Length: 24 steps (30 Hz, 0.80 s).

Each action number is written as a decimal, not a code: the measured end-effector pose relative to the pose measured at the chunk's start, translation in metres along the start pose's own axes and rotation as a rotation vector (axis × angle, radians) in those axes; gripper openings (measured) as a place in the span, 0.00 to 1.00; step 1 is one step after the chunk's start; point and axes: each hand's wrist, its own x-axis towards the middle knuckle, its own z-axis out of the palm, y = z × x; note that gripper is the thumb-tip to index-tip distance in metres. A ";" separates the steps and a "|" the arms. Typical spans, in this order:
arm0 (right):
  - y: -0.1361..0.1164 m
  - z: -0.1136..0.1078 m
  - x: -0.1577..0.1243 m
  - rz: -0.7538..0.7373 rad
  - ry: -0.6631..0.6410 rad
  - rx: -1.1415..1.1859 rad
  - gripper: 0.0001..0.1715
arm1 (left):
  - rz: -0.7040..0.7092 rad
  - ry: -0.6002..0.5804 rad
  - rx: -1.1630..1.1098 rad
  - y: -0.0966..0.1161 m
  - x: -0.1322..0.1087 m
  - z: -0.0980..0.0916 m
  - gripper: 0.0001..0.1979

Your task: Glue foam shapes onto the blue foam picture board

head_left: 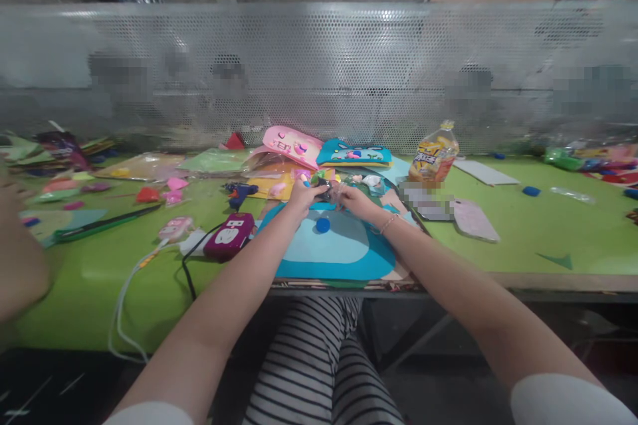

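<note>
My left hand (303, 196) and my right hand (357, 203) meet over the middle of the work spot, fingers pinched. Between them is a small dark, partly clear and shiny piece (331, 191), too blurred to name; both hands seem to grip it. Just below lies a blue foam sheet (343, 269) with a light-blue rounded panel (319, 249) and a dark-blue round piece (323, 225) on it. Behind my hands are small coloured pieces, a pink foam piece with a face design (292, 143) and a blue decorated foam piece (355, 154).
On the green table (523, 239) stand a drink bottle (433, 156), a pink phone case (476, 220), a purple box with a cable (230, 236), a blue glue gun (240, 194) and a green-black cutter (104, 224). Another person's arm (20, 259) is at left. A perforated metal screen (319, 73) rises behind.
</note>
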 end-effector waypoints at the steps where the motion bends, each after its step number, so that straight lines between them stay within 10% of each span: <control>1: 0.001 0.001 0.001 -0.027 0.026 -0.031 0.09 | -0.009 -0.007 -0.013 0.001 -0.001 0.000 0.30; 9: -0.002 0.000 0.008 -0.205 0.361 -0.226 0.09 | 0.018 0.043 -0.100 0.004 -0.001 0.001 0.27; 24: 0.006 -0.001 0.001 -0.071 0.129 -0.061 0.15 | 0.009 0.060 -0.062 0.001 -0.004 0.003 0.24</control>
